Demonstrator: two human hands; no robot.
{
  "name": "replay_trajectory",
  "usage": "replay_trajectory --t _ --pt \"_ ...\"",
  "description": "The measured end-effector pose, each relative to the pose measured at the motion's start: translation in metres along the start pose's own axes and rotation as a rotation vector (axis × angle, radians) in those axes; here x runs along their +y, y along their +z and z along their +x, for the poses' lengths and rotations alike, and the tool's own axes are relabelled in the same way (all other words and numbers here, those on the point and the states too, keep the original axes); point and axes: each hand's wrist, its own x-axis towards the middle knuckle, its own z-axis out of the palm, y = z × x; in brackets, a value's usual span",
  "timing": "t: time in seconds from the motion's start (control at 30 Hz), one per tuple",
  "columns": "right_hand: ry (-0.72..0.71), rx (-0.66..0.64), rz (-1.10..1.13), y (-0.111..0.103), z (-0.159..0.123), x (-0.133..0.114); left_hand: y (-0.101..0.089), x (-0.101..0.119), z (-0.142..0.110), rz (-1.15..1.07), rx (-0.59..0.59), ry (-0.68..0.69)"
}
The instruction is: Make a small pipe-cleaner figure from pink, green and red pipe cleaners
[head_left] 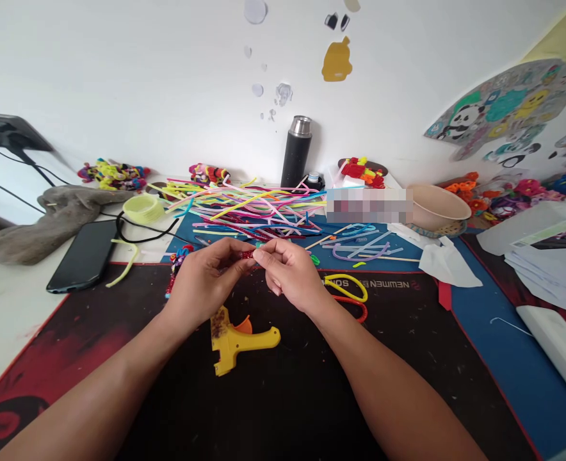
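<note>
Together, near the middle of the frame, a small dark red piece (246,255) was pinched by the left hand (201,278) and the right hand (290,272). On the left hand, the fingers were bent in, and the thumb and fingertips were nearly closed around the piece. The right hand was curled too, with its thumb and first finger pressed together at the other end. Most of the piece was covered by fingers, so its whole shape could not be told.

At the lower middle, a yellow glue gun (251,341) was laid on the black mat (398,378). Just beside the left hand, a little blue and red figure (182,256) was partly hidden. Right of the middle, a yellow loop (365,288) and a red loop (364,311) were seen. Above the hands, a messy pile of fuzzy sticks (244,208) was spread out.
</note>
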Motion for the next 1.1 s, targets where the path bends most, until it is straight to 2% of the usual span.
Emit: replay_trajectory --t 0.2,0.33,0.7,0.93,1.1 --pt "-0.055 0.009 -0.061 -0.002 0.000 -0.003 -0.012 -0.014 0.009 -0.392 -0.197 -0.094" --pt "-0.073 0.006 -0.063 -0.003 0.000 -0.001 -0.018 -0.008 0.011 -0.505 -0.229 -0.133" --pt "-0.065 -0.015 -0.083 -0.003 0.002 0.005 -0.012 -0.006 0.010 -0.381 -0.208 -0.160" --pt "-0.032 -0.018 -0.084 -0.002 0.004 0.012 -0.007 -0.005 0.009 -0.258 -0.149 -0.144" --pt "-0.015 -0.014 -0.105 0.002 0.004 0.014 0.002 -0.005 0.006 -0.130 -0.054 -0.116"
